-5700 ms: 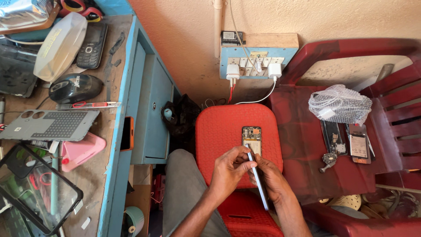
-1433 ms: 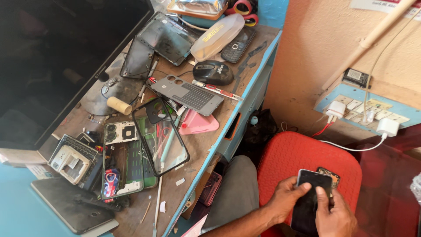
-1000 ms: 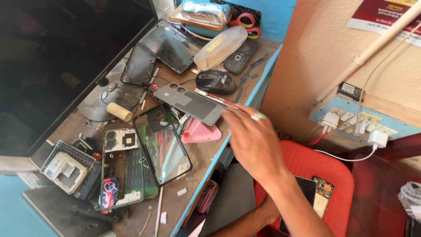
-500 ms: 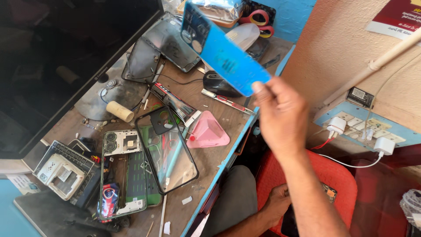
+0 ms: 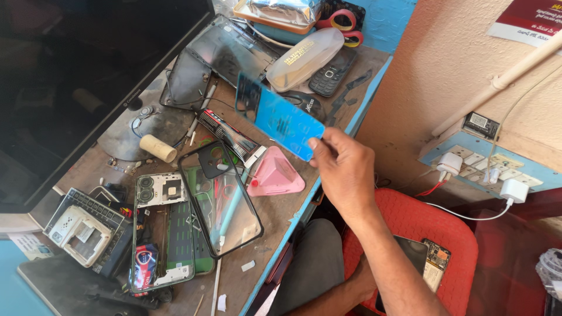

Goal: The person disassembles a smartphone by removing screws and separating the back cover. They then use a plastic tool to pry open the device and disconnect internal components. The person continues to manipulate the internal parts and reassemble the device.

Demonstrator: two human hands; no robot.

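One clear phone case, lower left of centre on the desk; pink wedge stand beside it; blue back panel, mid-frame, tilted in the air above the desk, pinched at its lower corner by my right hand; step in hand, I judge: carrying it; next calls for a steady pinch; left hand, lower right by the dark phone on the red stool, grip hidden.
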